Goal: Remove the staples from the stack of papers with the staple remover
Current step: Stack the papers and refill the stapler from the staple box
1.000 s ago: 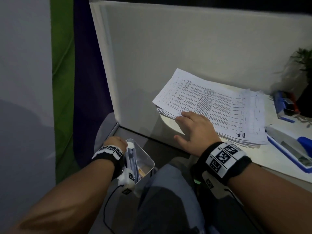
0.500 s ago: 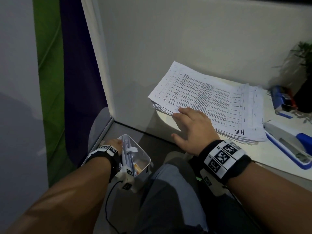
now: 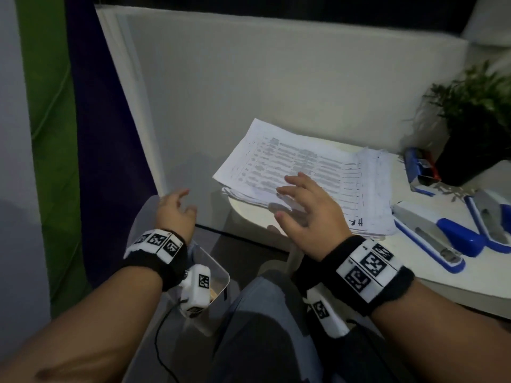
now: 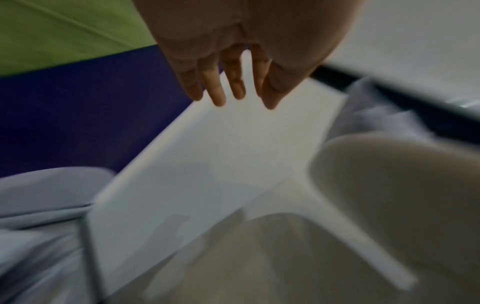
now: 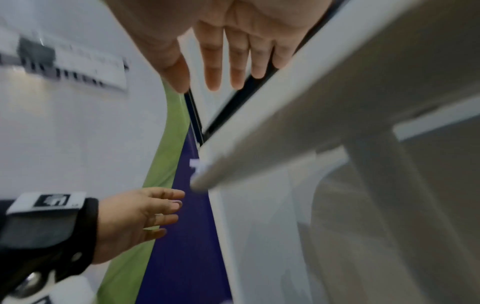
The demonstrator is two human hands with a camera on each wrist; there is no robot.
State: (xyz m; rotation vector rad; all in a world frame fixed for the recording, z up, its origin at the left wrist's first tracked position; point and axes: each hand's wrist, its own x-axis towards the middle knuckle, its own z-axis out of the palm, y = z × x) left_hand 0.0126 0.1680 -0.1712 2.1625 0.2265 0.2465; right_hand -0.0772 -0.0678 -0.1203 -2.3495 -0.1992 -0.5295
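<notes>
Starting stage: papers [image 3: 309, 172] untouched by any tool; left hand [image 3: 175, 214] and right hand [image 3: 309, 208] both spread, empty; staple remover unidentified.

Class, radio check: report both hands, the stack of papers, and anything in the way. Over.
Left hand open, empty, off the table's left edge. Right hand open, fingers spread over the stack of papers. No staple remover in either hand. Blue staplers beside the stack, not blocking.
</notes>
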